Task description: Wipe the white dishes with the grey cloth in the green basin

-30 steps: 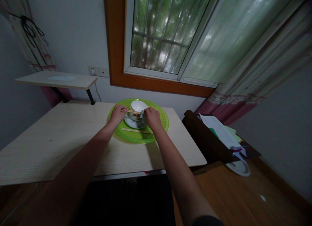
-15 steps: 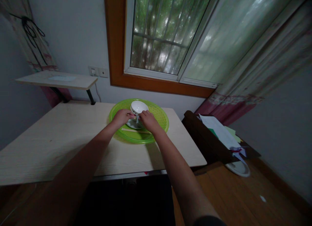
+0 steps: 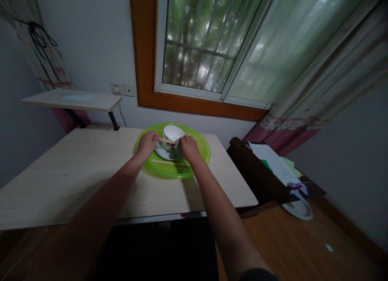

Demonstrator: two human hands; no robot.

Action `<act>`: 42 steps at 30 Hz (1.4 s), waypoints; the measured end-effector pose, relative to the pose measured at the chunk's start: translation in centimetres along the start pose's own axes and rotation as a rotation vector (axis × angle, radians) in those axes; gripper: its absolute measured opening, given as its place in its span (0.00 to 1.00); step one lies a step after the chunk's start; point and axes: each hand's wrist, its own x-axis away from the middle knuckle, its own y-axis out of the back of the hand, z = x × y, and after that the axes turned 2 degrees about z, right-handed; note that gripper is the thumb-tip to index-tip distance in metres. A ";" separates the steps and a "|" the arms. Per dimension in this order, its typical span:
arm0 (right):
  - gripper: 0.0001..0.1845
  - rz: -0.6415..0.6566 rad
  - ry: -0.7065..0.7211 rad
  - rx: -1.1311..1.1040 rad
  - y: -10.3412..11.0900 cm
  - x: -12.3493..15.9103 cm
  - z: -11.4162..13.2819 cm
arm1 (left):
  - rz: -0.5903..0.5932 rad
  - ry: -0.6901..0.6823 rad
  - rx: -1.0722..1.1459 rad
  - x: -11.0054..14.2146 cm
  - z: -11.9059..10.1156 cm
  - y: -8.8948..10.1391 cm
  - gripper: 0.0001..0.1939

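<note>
My left hand [image 3: 147,145] pinches one end of a pair of pale chopsticks [image 3: 166,140]. At their other end, my right hand [image 3: 188,148] is closed on a grey-green cloth [image 3: 177,150] that hangs down and wraps the chopstick tips. Just behind the chopsticks is a white bowl [image 3: 173,132]; whether another is stacked beneath it I cannot tell. Under the cloth lies a white plate [image 3: 164,154], partly covered. More chopsticks [image 3: 166,162] rest along the near side of a round green plastic tray [image 3: 198,141], which holds all the dishes.
The tray sits on a pale wooden table [image 3: 100,160]. A small raised shelf [image 3: 100,104] stands at the table's back left. Beyond the right edge is a dark brown piece of furniture [image 3: 253,168] with papers [image 3: 273,162] on it. A window [image 3: 200,51] is behind.
My left hand has shifted left and up, and my right hand slightly right. They are farther apart, with more of the chopsticks and the cloth showing between them.
</note>
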 end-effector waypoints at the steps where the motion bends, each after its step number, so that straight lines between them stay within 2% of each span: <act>1: 0.14 0.006 0.012 0.002 0.0 0.0 0.0 | 0.020 0.002 0.005 0.0 -0.1 0.0 0.05; 9: 0.13 0.035 0.174 -0.049 -0.6 -0.4 0.3 | 0.144 -0.078 -0.003 0.2 -0.7 -0.2 0.05; 16: 0.14 0.024 0.184 -0.083 -1.2 -0.4 0.1 | 0.233 -0.094 -0.105 0.3 -0.4 -0.3 0.09; 22: 0.14 0.060 0.173 -0.091 -0.8 -0.1 0.3 | 0.309 -0.124 -0.179 0.2 -0.4 -0.6 0.10; 42: 0.16 0.099 0.164 -0.065 0.5 0.4 0.9 | 0.360 -0.049 -0.212 0.3 -0.6 -1.0 0.12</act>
